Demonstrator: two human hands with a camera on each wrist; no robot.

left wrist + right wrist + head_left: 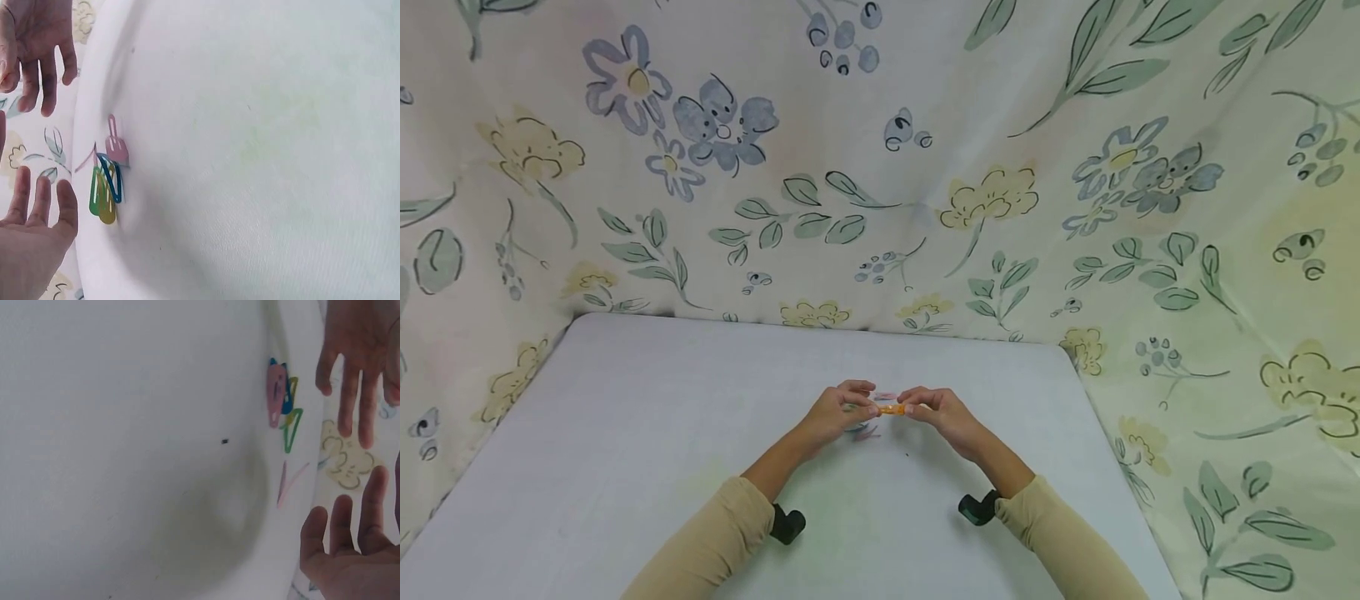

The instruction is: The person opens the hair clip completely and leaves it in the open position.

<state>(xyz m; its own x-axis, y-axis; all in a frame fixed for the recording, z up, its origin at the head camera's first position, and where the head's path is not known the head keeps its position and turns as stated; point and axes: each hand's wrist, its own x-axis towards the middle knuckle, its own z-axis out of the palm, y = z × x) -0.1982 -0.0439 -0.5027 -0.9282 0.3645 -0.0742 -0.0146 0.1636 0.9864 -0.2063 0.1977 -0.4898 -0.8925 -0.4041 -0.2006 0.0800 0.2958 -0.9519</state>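
Both hands meet over the far half of the table. My left hand (pixel 835 412) pinches one end of a small orange hair clip (pixel 892 409) between thumb and fingertips. The other end is pinched by my right hand (pixel 946 417). In the wrist views the clip lies out of frame, and the other fingers of the left hand (pixel 40 234) and right hand (pixel 353 550) are spread. Below them on the table lies a loose group of snap hair clips: a pink one (pixel 275 397), a blue one (pixel 114 178), a green one (pixel 94 194) and a yellow one (pixel 107 209).
A thin pink V-shaped piece (pixel 284 487) lies a little apart from the group. The white table (pixel 662 433) runs back to a floral cloth (pixel 850 167) hanging behind it. A small dark speck (pixel 225 441) is on the tabletop. Black bands (pixel 787 525) sit at the wrists.
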